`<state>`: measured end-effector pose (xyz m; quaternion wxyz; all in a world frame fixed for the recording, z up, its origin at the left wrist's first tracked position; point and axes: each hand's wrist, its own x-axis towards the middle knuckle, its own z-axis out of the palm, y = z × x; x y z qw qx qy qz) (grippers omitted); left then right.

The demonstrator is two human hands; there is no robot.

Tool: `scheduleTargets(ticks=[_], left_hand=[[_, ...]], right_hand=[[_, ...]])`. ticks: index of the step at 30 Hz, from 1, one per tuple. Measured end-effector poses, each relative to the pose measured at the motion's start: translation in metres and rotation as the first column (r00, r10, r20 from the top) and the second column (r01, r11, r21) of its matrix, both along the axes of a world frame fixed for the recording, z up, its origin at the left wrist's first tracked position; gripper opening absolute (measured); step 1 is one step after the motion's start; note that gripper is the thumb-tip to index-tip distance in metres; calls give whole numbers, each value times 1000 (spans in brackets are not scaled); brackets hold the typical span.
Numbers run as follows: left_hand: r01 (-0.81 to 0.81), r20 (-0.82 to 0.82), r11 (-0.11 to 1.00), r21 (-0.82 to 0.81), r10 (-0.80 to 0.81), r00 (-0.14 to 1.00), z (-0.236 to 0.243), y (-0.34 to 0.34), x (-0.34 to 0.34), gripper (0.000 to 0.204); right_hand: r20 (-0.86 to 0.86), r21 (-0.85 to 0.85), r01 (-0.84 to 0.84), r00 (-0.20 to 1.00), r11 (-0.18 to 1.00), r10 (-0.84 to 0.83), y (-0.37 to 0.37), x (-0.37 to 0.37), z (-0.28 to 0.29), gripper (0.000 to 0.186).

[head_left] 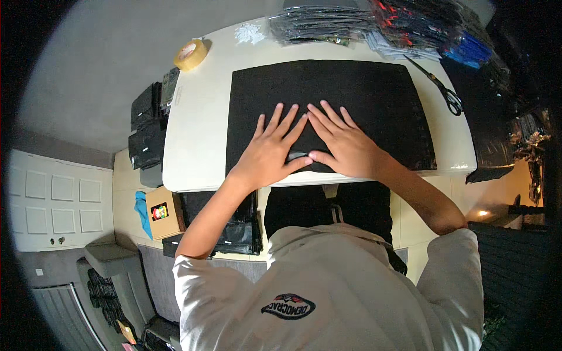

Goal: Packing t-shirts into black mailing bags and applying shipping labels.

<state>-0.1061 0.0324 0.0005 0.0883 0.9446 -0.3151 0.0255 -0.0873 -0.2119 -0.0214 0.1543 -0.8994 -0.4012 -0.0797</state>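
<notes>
A large black sheet [328, 82] lies flat on the white table [199, 117], reaching its near edge. My left hand [269, 146] rests on the sheet with fingers spread. My right hand [345, 146] lies beside it, also flat and spread, the two thumbs almost meeting. A small shiny greyish patch shows between them near the edge; I cannot make out what it is. Black-handled scissors [449, 96] lie right of the sheet. A roll of yellowish tape [190, 54] sits at the far-left corner.
Plastic-bagged stacks [316, 23] and white scraps [249, 33] lie along the far edge. Dark bundles [143, 143] are left of the table. A cardboard box [165, 213] and black stacks [234, 228] lie below. A grey sofa [111, 269] and white door [61, 205] are at the left.
</notes>
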Motion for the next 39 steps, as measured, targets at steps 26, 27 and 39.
scheduleTargets(ticks=[26,27,39], left_hand=[[-174,54,976,-131,183,982,-40,-48,164,61],[-222,45,969,-105,228,973,-40,-43,162,64],[-363,-41,928,-80,361,932,-34,43,157,79]], right_hand=[[-71,-85,318,943,944,-324,7,140,-29,74],[-69,-121,339,935,933,-349,3,137,-26,78],[9,-122,530,846,839,-533,-95,117,-12,101]])
